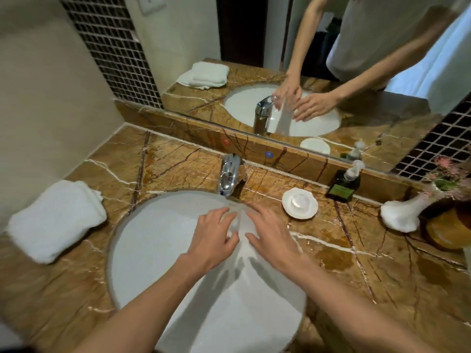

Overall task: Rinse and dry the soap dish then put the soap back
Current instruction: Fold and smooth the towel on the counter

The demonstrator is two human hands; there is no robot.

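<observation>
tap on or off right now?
On. A stream of water falls from the faucet spout into the sink, running between the left hand and right hand held under it.

Left hand [212,234]: palm down, fingers curled, forearm bare. Right hand [271,235]: palm down, fingers spread and extended, forearm bare. Fingertips of both nearly touching.

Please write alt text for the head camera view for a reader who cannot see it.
Two bare hands, left hand and right hand, meet over a white sink below a chrome tap. A white soap dish sits on the marble counter to the right, a folded towel to the left.
</observation>
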